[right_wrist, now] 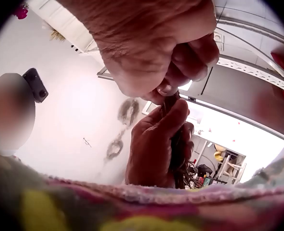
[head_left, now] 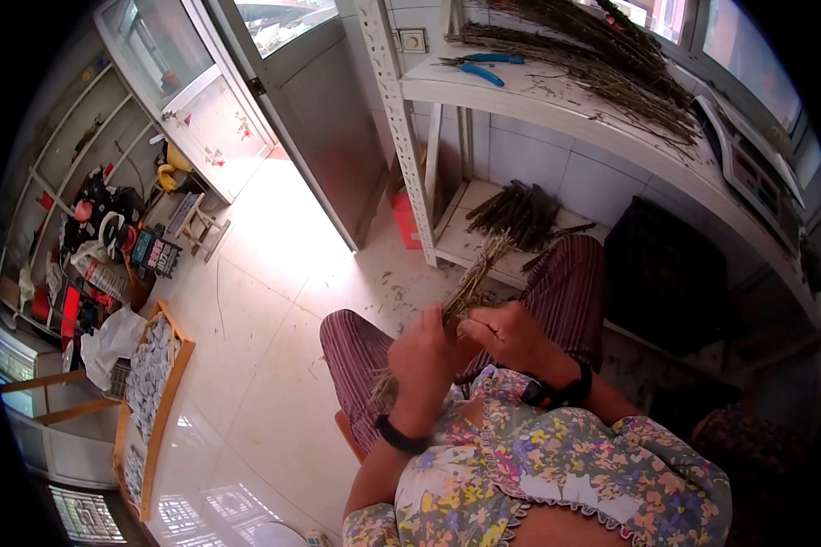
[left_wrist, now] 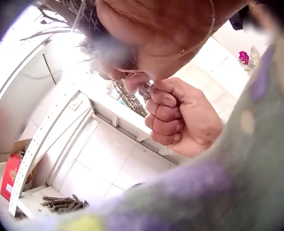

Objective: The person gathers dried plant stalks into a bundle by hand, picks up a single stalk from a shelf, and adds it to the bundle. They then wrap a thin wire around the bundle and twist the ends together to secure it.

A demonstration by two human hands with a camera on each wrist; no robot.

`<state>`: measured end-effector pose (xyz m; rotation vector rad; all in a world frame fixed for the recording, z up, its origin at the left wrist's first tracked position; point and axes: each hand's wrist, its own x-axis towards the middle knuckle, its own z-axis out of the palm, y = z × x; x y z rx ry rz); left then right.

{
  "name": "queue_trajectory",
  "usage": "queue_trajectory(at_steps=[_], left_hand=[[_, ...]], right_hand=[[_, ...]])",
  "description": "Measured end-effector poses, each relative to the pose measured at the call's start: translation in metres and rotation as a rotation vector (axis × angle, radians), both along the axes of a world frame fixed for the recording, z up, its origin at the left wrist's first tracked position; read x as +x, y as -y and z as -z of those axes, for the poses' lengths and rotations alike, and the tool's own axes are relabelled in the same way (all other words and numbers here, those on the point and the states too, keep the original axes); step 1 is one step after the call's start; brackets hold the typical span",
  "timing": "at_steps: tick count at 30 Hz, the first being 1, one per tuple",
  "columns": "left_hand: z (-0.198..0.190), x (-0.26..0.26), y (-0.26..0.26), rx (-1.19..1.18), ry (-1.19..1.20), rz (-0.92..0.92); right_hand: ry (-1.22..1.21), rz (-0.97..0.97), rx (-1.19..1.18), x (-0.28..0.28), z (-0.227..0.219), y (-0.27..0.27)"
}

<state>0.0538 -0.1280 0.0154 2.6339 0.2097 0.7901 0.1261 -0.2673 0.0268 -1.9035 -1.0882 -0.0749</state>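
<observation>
In the head view a bundle of dried, twiggy stems [head_left: 480, 273] rises between the two hands, above the person's striped lap. The left hand [head_left: 421, 354] grips it, thumb lying along the dark stems in the right wrist view. Close against it, the right hand [head_left: 513, 335] has its fingers curled, thumb and forefinger pinching at the bundle's end. A thin pale strand crosses the left hand [left_wrist: 151, 38] in the left wrist view. More loose stem ends [head_left: 383, 387] show beside the left wrist. Both wrists wear black bands.
On the white shelf [head_left: 556, 96] lie blue-handled pliers [head_left: 483, 68], a long heap of dried stems [head_left: 602, 64] and a scale [head_left: 753, 173]. Below are a pile of short dark stems [head_left: 520, 214] and a black crate [head_left: 670, 273]. A wooden-framed rack [head_left: 178, 351] stands left; bits litter the floor.
</observation>
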Motion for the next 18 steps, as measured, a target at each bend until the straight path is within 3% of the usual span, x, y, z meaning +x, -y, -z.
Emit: queue_trajectory(at_steps=[7, 18], left_hand=[[0.000, 0.003, -0.004, 0.224, -0.060, 0.023], [0.016, 0.003, -0.009, 0.322, -0.201, 0.072]], right_hand=[[0.237, -0.015, -0.184, 0.000, 0.003, -0.001], [0.268, -0.067, -0.326, -0.005, 0.001, 0.001]])
